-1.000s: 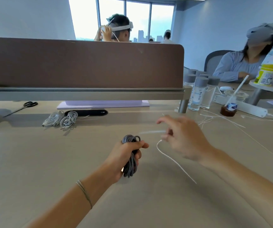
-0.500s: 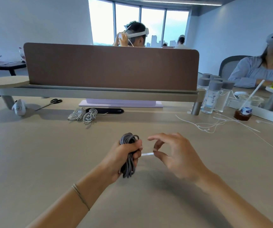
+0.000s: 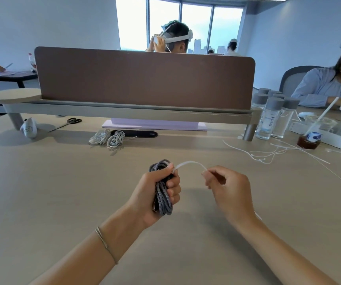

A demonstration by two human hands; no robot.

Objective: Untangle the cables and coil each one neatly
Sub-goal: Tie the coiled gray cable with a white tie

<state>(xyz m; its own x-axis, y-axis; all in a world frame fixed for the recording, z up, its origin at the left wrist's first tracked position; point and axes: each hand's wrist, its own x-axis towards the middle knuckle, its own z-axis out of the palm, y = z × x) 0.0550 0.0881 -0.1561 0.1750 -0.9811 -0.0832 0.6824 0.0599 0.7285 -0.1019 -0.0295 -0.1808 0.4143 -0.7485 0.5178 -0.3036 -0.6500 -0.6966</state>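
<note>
Braided grey fabric cable, smooth white plastic tie, matt wood-look table

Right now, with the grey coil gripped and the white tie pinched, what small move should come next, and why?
Probably wrap the white zip tie around the grey cable coil: the left hand already grips the coil bundled, and the right hand pinches the tie's free end beside it.
</note>
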